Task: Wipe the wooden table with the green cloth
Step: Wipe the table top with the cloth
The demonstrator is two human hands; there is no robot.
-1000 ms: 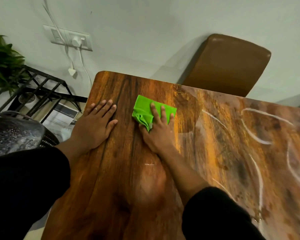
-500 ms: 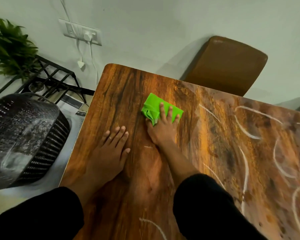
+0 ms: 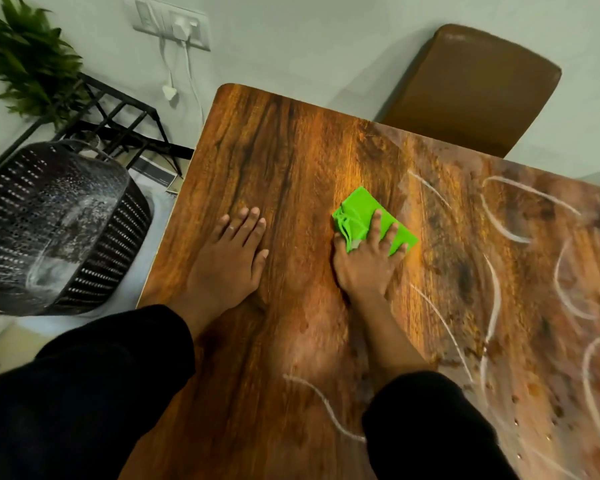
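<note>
A folded green cloth [image 3: 355, 211] lies flat on the wooden table [image 3: 291, 150], near its middle. My right hand [image 3: 366, 263] presses down on the cloth's near half, fingers spread over it. My left hand [image 3: 229, 252] rests flat on the bare wood to the left of the cloth, palm down, holding nothing. White curved streaks [image 3: 492, 282] cover the right part of the tabletop and one runs near the front edge; the left part around my hands looks clean and shiny.
A brown chair back [image 3: 475, 88] stands behind the table's far edge. To the left, on the floor, are a black perforated basket [image 3: 56, 230], a black metal rack [image 3: 118, 133] and a green plant [image 3: 28, 57]. A wall socket with white cables [image 3: 174, 22] is above.
My right hand has slid the green cloth toward me and to the right across the table. My left hand has drawn back toward the near edge, still flat on the wood.
</note>
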